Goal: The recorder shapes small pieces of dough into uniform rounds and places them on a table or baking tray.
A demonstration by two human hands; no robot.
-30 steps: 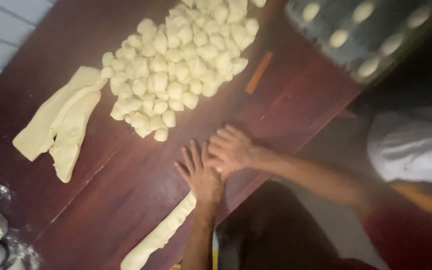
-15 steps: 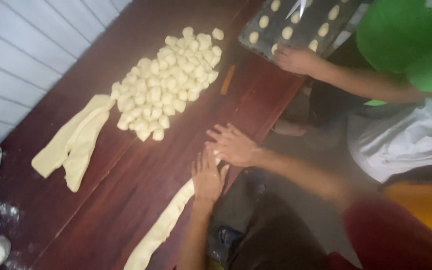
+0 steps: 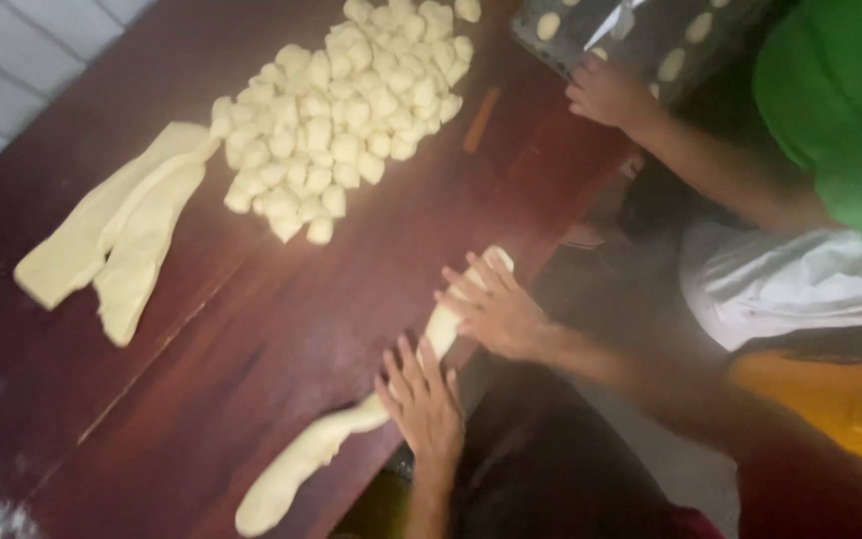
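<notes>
1. Left hand: flat, fingers spread, palm down on the long dough rope. Pressing, not gripping.
2. Right hand: also flat and open, fingers splayed over the rope's upper end, just up and right of the left hand. No closed grasp on either hand.
3. Dough rope: one piece, lying diagonally along the near edge of the dark wooden counter. It runs from below-left of the left hand, under both palms, and ends just past the right hand's fingertips.
4. Handling judgement: soft, light, stretchy and probably a bit tacky. It will sag and thin if lifted by one end, so support it from under at two spread points, or keep it on the counter under flat palms.
5. Flat dough strips: two, side by side and touching, well apart to the left of both hands.
6. Cut dough pieces: one heap beyond the hands, too many to count exactly, several dozen small lumps.
7. Small orange-brown stick: one, just right of the heap.
8. Farthest: one baking tray with pale rounds on it, count unclear; another person's hand rests at its edge, green sleeve behind.
</notes>
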